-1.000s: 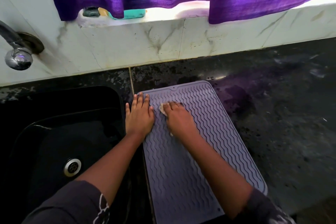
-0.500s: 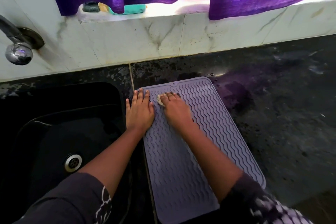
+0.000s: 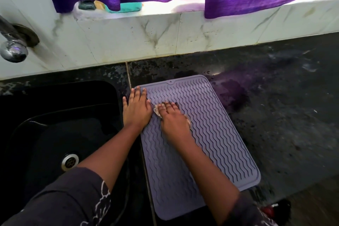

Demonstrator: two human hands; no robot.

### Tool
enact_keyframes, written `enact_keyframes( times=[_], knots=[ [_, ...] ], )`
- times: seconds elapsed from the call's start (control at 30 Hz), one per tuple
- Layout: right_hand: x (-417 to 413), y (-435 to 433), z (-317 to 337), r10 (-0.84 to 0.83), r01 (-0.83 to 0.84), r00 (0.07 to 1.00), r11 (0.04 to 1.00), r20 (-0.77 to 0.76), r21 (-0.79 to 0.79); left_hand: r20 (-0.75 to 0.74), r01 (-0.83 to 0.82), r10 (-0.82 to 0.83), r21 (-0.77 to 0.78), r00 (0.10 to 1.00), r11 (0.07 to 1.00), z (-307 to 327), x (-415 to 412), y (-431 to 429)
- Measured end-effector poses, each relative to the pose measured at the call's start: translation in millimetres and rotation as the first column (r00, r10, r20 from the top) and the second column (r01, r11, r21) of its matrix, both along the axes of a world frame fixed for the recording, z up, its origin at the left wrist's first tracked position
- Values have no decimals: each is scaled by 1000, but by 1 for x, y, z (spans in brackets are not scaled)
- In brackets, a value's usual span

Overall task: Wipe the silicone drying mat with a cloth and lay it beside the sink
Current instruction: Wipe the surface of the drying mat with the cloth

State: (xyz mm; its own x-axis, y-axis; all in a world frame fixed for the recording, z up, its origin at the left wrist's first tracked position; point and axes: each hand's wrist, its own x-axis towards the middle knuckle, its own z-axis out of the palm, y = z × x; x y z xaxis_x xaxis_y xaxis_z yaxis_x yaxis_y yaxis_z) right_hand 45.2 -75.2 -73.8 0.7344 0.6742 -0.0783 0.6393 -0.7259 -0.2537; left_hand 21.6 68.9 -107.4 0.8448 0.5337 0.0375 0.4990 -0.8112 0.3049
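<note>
The right hand (image 3: pixel 173 118), pressing the cloth (image 3: pixel 157 111) flat, has slid back from the mat's (image 3: pixel 211 130) top edge at frame centre; wiping continues. The left hand (image 3: pixel 136 108), open-palmed, pins the mat beside the sink (image 3: pixel 55 115).

Mat: the grey silicone drying mat (image 3: pixel 216 134) with wavy ridges lies flat, just beside the black sink (image 3: pixel 55 115).
Cloth: the small pale cloth (image 3: pixel 157 112) is bunched up on the mat.

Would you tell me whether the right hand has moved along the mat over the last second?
Yes. The right hand with the cloth has slid back from the mat's far edge, toward the person.
</note>
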Motion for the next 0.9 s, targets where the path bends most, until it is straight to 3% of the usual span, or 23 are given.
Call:
enact_keyframes(
  times=[0.27, 0.4, 0.47, 0.6, 0.9],
  knots=[
    [-47, -64, 3, 41, -41, 999, 999, -19, 13, 16, 0, 0, -5, 1000, 1000, 4, -1, -2],
    [-12, -49, 26, -101, 135, 969, 981, -226, 141, 103, 24, -21, -30, 994, 999, 12, -7, -5],
    [5, -38, 23, -42, 62, 992, 984, -117, 169, 98, 67, -65, -9, 993, 998, 17, -16, -12],
    [21, -31, 4, 130, -132, 988, 991, -80, -18, -54, 127, -126, 19, 991, 992, 13, -57, -41],
    [-66, -97, 2, 111, -110, 994, 991, 2, -75, -100, 73, -72, 3, 992, 997, 3, -91, -79]
  ],
)
